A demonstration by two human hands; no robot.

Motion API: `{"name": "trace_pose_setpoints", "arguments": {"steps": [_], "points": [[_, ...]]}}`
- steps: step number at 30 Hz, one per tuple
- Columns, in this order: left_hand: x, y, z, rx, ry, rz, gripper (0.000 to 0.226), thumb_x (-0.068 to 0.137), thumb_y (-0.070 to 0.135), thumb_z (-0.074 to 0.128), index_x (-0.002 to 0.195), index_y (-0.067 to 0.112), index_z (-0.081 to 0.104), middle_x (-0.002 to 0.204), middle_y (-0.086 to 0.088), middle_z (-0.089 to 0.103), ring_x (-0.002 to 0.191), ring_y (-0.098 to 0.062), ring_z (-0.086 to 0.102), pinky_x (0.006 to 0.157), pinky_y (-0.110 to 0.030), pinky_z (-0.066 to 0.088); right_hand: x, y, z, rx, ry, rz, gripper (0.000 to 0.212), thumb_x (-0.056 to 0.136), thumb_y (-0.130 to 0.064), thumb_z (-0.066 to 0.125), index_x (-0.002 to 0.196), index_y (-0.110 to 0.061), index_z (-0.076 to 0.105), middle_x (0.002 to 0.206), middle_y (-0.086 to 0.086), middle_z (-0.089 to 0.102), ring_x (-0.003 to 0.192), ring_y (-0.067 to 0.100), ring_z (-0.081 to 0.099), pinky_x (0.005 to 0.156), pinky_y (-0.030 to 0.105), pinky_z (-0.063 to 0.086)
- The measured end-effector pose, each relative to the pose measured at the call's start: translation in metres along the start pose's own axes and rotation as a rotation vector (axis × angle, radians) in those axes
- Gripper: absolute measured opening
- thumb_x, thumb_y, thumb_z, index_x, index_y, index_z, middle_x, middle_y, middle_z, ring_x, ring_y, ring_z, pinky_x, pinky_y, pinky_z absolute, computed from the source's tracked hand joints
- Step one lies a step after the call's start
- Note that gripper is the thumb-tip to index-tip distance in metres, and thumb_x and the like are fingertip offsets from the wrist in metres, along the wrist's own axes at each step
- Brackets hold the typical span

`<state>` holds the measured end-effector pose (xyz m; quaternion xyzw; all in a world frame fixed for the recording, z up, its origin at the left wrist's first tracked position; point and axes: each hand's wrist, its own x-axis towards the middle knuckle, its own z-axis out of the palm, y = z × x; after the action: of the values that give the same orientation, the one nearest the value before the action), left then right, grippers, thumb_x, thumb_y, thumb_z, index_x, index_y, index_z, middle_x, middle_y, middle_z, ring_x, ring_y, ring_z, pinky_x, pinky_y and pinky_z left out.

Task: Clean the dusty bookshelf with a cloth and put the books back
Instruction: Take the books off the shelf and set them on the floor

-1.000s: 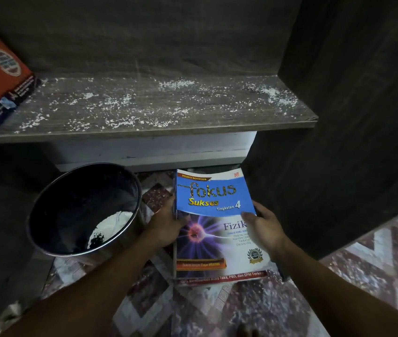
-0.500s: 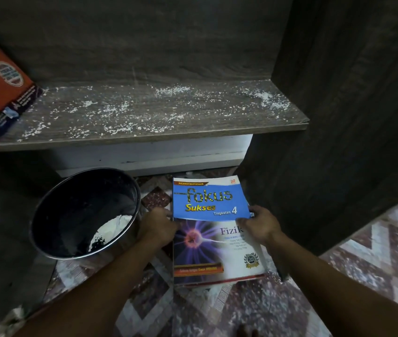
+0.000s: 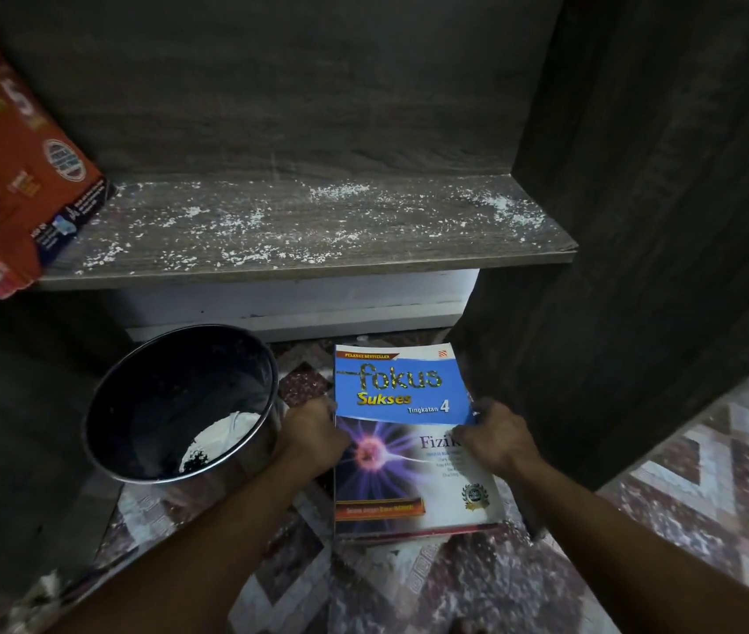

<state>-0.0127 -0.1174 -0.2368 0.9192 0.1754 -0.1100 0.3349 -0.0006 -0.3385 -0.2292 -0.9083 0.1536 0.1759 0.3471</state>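
A blue and white "Fokus Sukses" book lies face up low over the patterned floor, below the shelf. My left hand grips its left edge and my right hand grips its right edge. Above it, the dark wooden shelf board is speckled with white dust. An orange book leans at the shelf's left end, with other books partly hidden beneath it. No cloth is in view.
A round metal bin with white material inside stands on the floor just left of my left hand. A dark wooden side panel rises on the right. Patterned floor tiles spread in front.
The book and both hands have shifted slightly down and toward me, and my hands have slid nearer the book's upper half. More of the orange book shows at the left.
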Motion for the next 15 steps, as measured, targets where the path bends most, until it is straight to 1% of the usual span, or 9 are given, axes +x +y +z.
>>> {"name": "trace_pose_setpoints", "arguments": {"steps": [2,3,4,6,7,9,11,13,15], "points": [[-0.006,0.004,-0.006,0.005,-0.034,0.025,0.038,0.084,0.008,0.067,0.12,0.016,0.064,0.105,-0.004,0.067,0.088,-0.016,0.058,0.075,-0.022,0.045,-0.006,-0.002,-0.003,-0.005,0.002,-0.021,0.05,0.09,-0.025,0.063,0.138,-0.015,0.05,0.131,0.01,0.062,0.107,0.026,0.065,0.089,0.033,0.053],[-0.011,0.006,-0.01,0.002,-0.044,0.05,0.039,0.083,0.008,0.067,0.121,0.016,0.063,0.103,-0.002,0.067,0.089,-0.017,0.059,0.076,-0.023,0.046,-0.009,-0.004,-0.005,-0.005,0.001,-0.037,0.052,0.09,-0.026,0.063,0.14,-0.016,0.049,0.133,0.01,0.061,0.106,0.025,0.065,0.091,0.035,0.053],[-0.015,0.008,-0.013,-0.015,-0.052,0.068,0.042,0.082,0.007,0.066,0.123,0.015,0.061,0.105,-0.002,0.068,0.093,-0.018,0.061,0.08,-0.024,0.049,-0.015,-0.008,-0.008,-0.005,-0.005,-0.049,0.054,0.091,-0.026,0.062,0.142,-0.017,0.046,0.135,0.009,0.06,0.105,0.024,0.064,0.09,0.034,0.052],[-0.024,0.012,-0.019,-0.056,-0.063,0.113,0.057,0.08,0.006,0.068,0.135,0.015,0.054,0.117,-0.005,0.066,0.105,-0.019,0.062,0.092,-0.029,0.051,-0.024,-0.012,-0.012,-0.004,-0.023,-0.08,0.058,0.093,-0.026,0.062,0.146,-0.018,0.041,0.139,0.007,0.057,0.108,0.024,0.063,0.089,0.033,0.05],[-0.029,0.016,-0.023,-0.049,-0.06,0.15,0.063,0.08,0.006,0.069,0.139,0.014,0.05,0.123,-0.006,0.064,0.111,-0.019,0.061,0.096,-0.029,0.049,-0.028,-0.014,-0.013,-0.005,-0.026,-0.102,0.06,0.092,-0.026,0.063,0.147,-0.019,0.04,0.14,0.007,0.056,0.112,0.025,0.062,0.09,0.033,0.049],[-0.038,0.023,-0.03,-0.01,-0.047,0.232,0.069,0.082,0.008,0.071,0.144,0.014,0.043,0.129,-0.006,0.062,0.117,-0.018,0.058,0.096,-0.024,0.045,-0.039,-0.019,-0.018,-0.015,-0.025,-0.144,0.06,0.09,-0.027,0.065,0.146,-0.022,0.042,0.14,0.006,0.056,0.115,0.025,0.061,0.091,0.032,0.048],[-0.046,0.029,-0.036,0.026,-0.042,0.304,0.069,0.083,0.011,0.07,0.145,0.017,0.04,0.132,-0.005,0.06,0.117,-0.017,0.057,0.094,-0.022,0.042,-0.048,-0.024,-0.023,-0.018,-0.03,-0.184,0.062,0.089,-0.029,0.066,0.146,-0.023,0.042,0.14,0.002,0.056,0.114,0.021,0.06,0.087,0.029,0.047],[-0.052,0.034,-0.038,0.086,-0.025,0.377,0.069,0.084,0.015,0.07,0.145,0.02,0.038,0.135,-0.003,0.056,0.118,-0.017,0.055,0.095,-0.024,0.041,-0.056,-0.028,-0.028,-0.006,-0.031,-0.231,0.061,0.088,-0.029,0.067,0.144,-0.024,0.044,0.138,-0.002,0.057,0.111,0.015,0.059,0.085,0.026,0.045],[-0.058,0.039,-0.041,0.138,-0.003,0.448,0.076,0.085,0.021,0.071,0.149,0.023,0.031,0.142,-0.002,0.049,0.124,-0.019,0.05,0.102,-0.028,0.04,-0.066,-0.034,-0.035,0.011,-0.027,-0.278,0.052,0.087,-0.027,0.069,0.135,-0.026,0.05,0.135,-0.005,0.058,0.107,0.01,0.058,0.084,0.023,0.045]]}}
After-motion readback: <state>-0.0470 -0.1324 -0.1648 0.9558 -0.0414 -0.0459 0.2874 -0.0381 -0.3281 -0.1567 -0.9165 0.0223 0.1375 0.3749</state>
